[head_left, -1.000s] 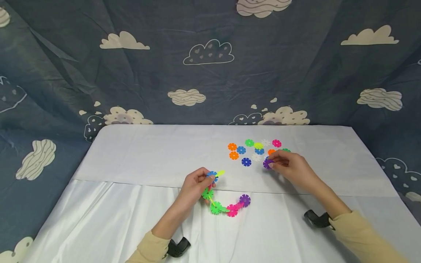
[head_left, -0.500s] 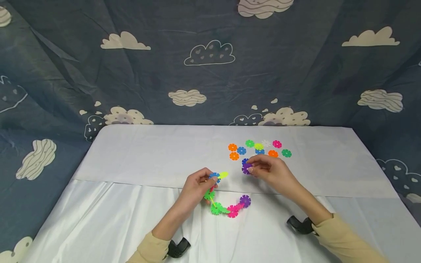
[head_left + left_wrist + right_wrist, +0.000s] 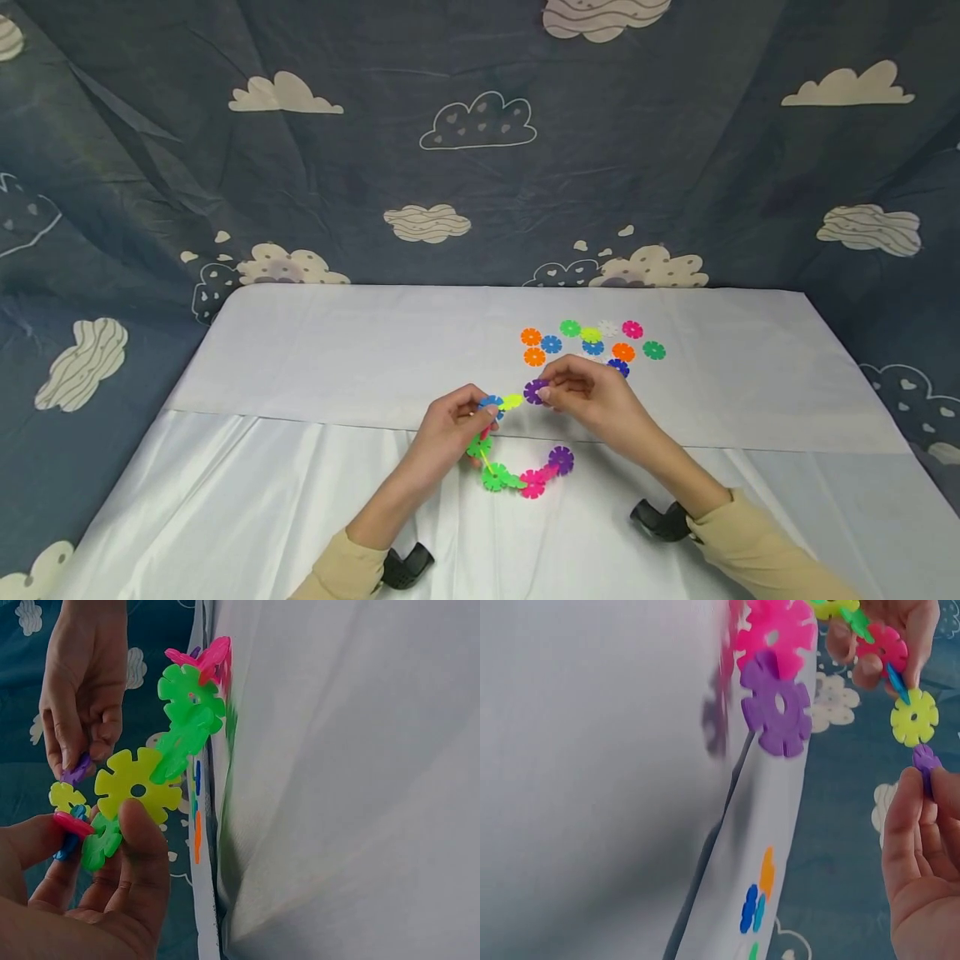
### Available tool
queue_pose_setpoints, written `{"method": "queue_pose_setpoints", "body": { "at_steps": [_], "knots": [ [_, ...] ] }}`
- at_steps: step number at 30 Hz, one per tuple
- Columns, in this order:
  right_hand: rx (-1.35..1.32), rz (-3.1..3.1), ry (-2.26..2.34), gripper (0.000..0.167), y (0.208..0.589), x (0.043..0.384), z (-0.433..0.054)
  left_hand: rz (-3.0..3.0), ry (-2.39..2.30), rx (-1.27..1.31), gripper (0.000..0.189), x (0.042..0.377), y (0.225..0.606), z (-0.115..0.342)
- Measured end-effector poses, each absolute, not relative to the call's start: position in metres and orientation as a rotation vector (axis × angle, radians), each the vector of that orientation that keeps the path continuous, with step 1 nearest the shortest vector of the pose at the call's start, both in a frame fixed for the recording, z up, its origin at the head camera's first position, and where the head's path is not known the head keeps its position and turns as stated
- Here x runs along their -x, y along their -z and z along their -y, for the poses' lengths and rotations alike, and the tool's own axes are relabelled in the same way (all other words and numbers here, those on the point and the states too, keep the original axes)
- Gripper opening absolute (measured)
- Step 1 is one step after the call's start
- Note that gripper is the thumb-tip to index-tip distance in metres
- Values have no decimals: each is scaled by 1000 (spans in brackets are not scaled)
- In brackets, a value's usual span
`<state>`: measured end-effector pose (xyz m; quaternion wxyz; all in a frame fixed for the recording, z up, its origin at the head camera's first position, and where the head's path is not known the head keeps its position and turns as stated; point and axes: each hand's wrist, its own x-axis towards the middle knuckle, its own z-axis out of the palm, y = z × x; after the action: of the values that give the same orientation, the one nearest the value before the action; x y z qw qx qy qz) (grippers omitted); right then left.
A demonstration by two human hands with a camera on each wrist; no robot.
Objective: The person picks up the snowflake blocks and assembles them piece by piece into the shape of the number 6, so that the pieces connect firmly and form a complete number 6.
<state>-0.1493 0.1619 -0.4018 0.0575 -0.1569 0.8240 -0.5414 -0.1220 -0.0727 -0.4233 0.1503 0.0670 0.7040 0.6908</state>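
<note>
My left hand (image 3: 450, 427) holds a chain of slotted plastic snowflake discs, pinching it near a blue disc (image 3: 491, 406). A yellow disc (image 3: 512, 402) sticks out at the upper end. From the hand the rest hangs in a curve: green discs (image 3: 495, 477), pink discs (image 3: 532, 483) and a purple end disc (image 3: 561, 460). My right hand (image 3: 592, 404) pinches another purple disc (image 3: 925, 759) between thumb and fingers. In the right wrist view its edge is at the rim of the yellow disc (image 3: 914, 717); whether they are joined I cannot tell.
Loose discs lie beyond my right hand on the white-covered table (image 3: 337, 358), among them orange (image 3: 531, 337), green (image 3: 654, 350), pink (image 3: 632, 330) and dark blue (image 3: 618, 367). A dark cloud-print cloth (image 3: 480, 192) hangs behind. My right hand hides part of the group.
My right hand has carried the purple disc leftward from the loose discs to the chain's yellow end. The left hand and its chain have barely shifted.
</note>
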Motion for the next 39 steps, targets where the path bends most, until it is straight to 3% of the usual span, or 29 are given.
{"method": "queue_pose_setpoints", "body": {
  "at_steps": [21,34,39],
  "knots": [
    [421,-2358,1825,13,408,146,-142,-2023,-2054,-197,22,124,428,76],
    [515,-2396,1724,21,409,155,-137,-2029,-1921,-186,29,126,427,77],
    [608,-2375,1605,35,408,153,-135,-2022,-1904,-216,30,128,427,78]
  ]
}}
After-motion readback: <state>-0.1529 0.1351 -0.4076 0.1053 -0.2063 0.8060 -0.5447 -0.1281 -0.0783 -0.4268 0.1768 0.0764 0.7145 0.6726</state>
